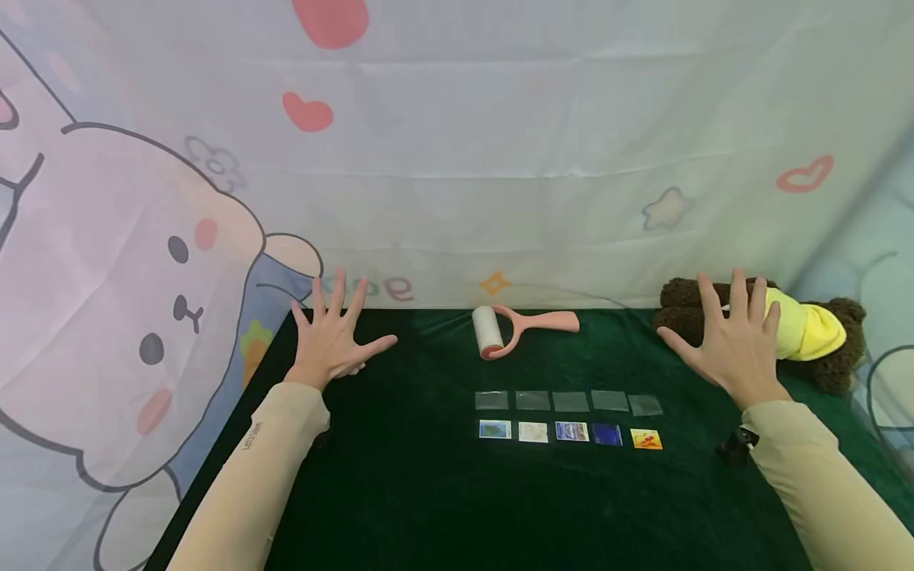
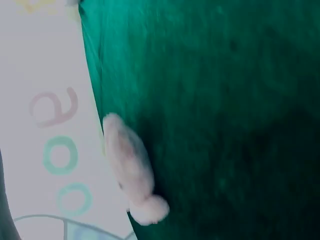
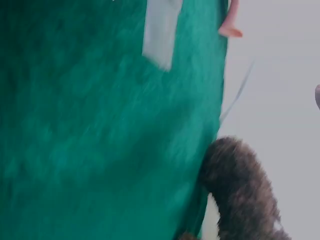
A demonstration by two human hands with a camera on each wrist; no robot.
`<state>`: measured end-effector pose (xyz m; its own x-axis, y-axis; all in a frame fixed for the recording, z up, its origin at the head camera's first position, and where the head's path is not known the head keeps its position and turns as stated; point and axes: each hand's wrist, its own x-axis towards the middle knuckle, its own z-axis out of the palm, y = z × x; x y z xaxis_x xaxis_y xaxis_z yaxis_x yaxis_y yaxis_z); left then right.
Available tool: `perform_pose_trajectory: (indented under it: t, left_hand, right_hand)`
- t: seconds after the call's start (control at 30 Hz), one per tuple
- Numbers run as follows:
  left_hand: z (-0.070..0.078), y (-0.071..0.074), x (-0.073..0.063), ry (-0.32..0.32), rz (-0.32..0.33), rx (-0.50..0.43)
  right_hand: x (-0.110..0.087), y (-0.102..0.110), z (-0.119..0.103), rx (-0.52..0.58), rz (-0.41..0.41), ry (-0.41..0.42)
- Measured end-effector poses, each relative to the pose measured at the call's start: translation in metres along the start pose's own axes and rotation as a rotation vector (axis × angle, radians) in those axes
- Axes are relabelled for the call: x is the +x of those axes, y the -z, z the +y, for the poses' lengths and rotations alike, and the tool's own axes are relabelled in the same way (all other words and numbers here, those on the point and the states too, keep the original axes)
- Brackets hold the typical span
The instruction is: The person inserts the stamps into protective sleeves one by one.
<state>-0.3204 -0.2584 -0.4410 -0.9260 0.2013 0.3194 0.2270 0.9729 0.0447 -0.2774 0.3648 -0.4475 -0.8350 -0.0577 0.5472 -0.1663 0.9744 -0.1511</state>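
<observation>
My left hand [image 1: 328,341] is held with fingers spread over the left part of the dark green cloth. Partly hidden beneath it is a small pale pink, rounded thing [image 2: 129,160]; its kind is unclear. My right hand [image 1: 743,349], fingers also spread, overlaps a brown teddy bear [image 1: 842,317] in a yellow top and holds nothing. Between the hands, several small clear plastic sleeves [image 1: 571,402] form a row. Nearer to me runs a row of several small stamp-like picture cards [image 1: 572,431]. Behind them lies a lint roller [image 1: 489,330] with a pink handle.
Dark green cloth [image 1: 428,492] covers the table. A pale printed curtain [image 1: 457,159] with a cartoon animal and hearts hangs right behind its far edge. At the far right, a thin dark cable or wire loop [image 1: 869,388] shows beside the bear.
</observation>
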Motion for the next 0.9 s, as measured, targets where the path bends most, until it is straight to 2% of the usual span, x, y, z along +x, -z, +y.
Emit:
perform_pose_trajectory:
  t: [0.23,0.37,0.6,0.73,0.9]
  left_hand:
    - [0.023,-0.001,-0.004,-0.049,-0.072,-0.141]
    - [0.038,0.001,-0.009,-0.055,-0.103,-0.216]
    - [0.065,-0.003,-0.016,-0.086,-0.084,-0.320]
    - [0.075,-0.007,-0.023,-0.102,-0.078,-0.384]
    - [0.085,-0.012,-0.032,-0.099,-0.092,-0.414]
  right_hand:
    - [-0.001,0.008,-0.035,0.175,0.006,0.037]
    - [-0.005,0.010,-0.062,0.279,-0.015,0.063]
    - [-0.020,0.019,-0.096,0.360,-0.093,0.047]
    - [-0.028,0.020,-0.110,0.405,-0.130,0.042]
    - [-0.040,0.019,-0.130,0.470,-0.196,0.022]
